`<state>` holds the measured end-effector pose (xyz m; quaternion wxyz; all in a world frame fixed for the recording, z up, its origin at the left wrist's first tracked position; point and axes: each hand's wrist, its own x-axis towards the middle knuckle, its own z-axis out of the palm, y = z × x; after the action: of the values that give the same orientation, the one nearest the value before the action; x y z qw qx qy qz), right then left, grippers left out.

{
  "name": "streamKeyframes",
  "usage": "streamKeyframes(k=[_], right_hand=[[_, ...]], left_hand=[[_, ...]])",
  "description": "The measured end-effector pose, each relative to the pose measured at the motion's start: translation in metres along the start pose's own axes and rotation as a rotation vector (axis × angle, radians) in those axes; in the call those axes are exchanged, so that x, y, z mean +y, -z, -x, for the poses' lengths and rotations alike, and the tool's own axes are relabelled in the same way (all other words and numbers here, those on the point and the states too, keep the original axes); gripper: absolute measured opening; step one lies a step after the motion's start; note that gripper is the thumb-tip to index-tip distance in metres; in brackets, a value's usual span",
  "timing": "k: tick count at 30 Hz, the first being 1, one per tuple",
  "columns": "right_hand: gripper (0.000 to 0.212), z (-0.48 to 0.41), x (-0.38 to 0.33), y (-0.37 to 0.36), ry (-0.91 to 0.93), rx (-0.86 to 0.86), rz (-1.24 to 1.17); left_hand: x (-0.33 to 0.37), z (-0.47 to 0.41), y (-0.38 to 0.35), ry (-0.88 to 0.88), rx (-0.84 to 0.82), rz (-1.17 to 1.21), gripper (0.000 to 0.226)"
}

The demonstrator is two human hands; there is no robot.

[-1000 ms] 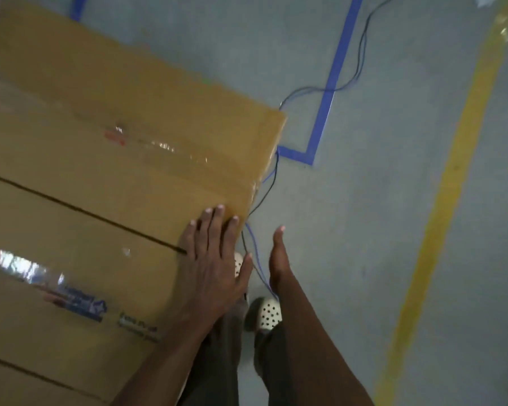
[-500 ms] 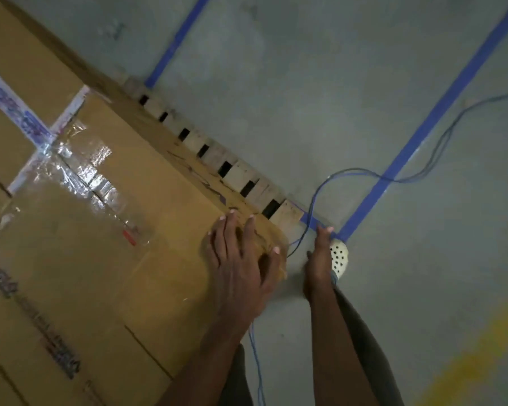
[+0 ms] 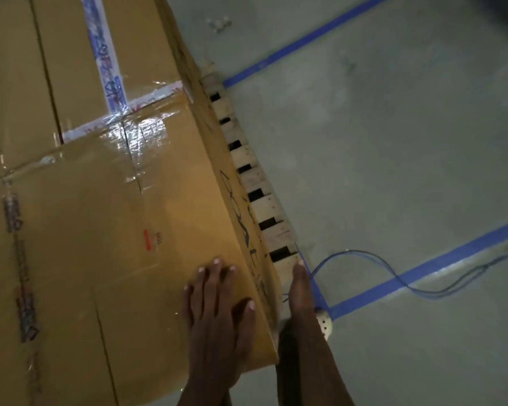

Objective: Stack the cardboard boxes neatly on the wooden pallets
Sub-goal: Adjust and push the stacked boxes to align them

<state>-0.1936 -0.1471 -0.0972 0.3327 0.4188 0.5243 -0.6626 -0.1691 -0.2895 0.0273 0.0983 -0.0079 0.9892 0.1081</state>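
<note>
**A:** Where is the large brown cardboard box (image 3: 115,230) sitting?

**B:** It is lying on the pale slatted wooden pallet (image 3: 264,206). Its long side is running along the pallet's edge, with the slat ends showing just beside it. Its far end is meeting another brown carton with blue-printed tape (image 3: 71,54), apparently so the two form one level row.

**A:** What is the person's left hand (image 3: 217,312) doing?

**B:** It is lying flat on the box's top near the closest corner, fingers straight and slightly spread, gripping nothing. That looks like steadying or pressing, the way someone settles a box rather than lifts it.

**A:** And the right hand (image 3: 301,291)?

**B:** It is showing edge-on beside the box's side wall, fingers straight and together, pointing along the pallet and holding nothing. Whether it is actually touching the cardboard cannot be told from here. Judging by its position, it is guiding or checking that side against the pallet edge.

**A:** Is anything nearby worth watching?

**B:** A thin blue cable (image 3: 364,259) is looping across the grey floor and over the blue floor tape (image 3: 423,271), ending near the pallet's corner. A white perforated shoe (image 3: 324,320) is standing just beside it, so tripping looks possible.
</note>
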Motion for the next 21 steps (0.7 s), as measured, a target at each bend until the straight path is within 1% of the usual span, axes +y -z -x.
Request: streamKeyframes(k=[2, 3, 4, 6, 7, 9, 10, 12, 13, 14, 15, 17, 21], right_hand=[[0.073, -0.017, -0.004, -0.011, 0.004, -0.12, 0.112], [0.076, -0.033, -0.003, -0.016, 0.003, -0.16, 0.148], [0.082, -0.031, -0.015, -0.023, -0.016, -0.176, 0.159], [0.092, -0.051, -0.019, -0.028, 0.033, -0.063, 0.123], [0.09, -0.053, -0.024, -0.034, 0.063, -0.093, 0.139], [0.083, -0.037, -0.043, -0.044, 0.053, -0.207, 0.209], [0.084, -0.023, -0.057, -0.05, 0.026, -0.198, 0.202], [0.082, -0.016, -0.08, -0.054, 0.022, -0.026, 0.139], [0.08, -0.021, -0.088, -0.054, 0.052, 0.065, 0.108], [0.081, -0.021, -0.101, -0.054, 0.051, 0.121, 0.099], [0.083, -0.023, -0.109, -0.058, 0.05, 0.142, 0.101], [0.089, -0.022, -0.128, -0.07, 0.048, 0.106, 0.123], [0.084, -0.029, -0.173, -0.098, 0.12, 0.047, 0.073]], left_hand=[[-0.002, -0.013, -0.002, -0.066, 0.038, 0.021, 0.064], [-0.005, -0.022, -0.005, -0.074, 0.051, 0.034, 0.063], [-0.007, -0.032, -0.003, -0.075, 0.04, 0.053, 0.063], [-0.009, -0.059, 0.001, -0.072, 0.057, 0.068, 0.064], [-0.013, -0.075, 0.003, -0.074, 0.084, 0.058, 0.065], [-0.018, -0.113, 0.008, -0.091, 0.118, 0.014, 0.067], [-0.021, -0.133, 0.011, -0.093, 0.126, -0.002, 0.068], [-0.028, -0.17, 0.016, -0.078, 0.141, -0.025, 0.069], [-0.031, -0.187, 0.018, -0.067, 0.14, -0.031, 0.07], [-0.034, -0.201, 0.021, -0.059, 0.136, -0.037, 0.071], [-0.036, -0.214, 0.023, -0.057, 0.136, -0.043, 0.073], [-0.04, -0.232, 0.028, -0.061, 0.145, -0.043, 0.074], [-0.048, -0.268, 0.036, -0.08, 0.147, -0.038, 0.075]])
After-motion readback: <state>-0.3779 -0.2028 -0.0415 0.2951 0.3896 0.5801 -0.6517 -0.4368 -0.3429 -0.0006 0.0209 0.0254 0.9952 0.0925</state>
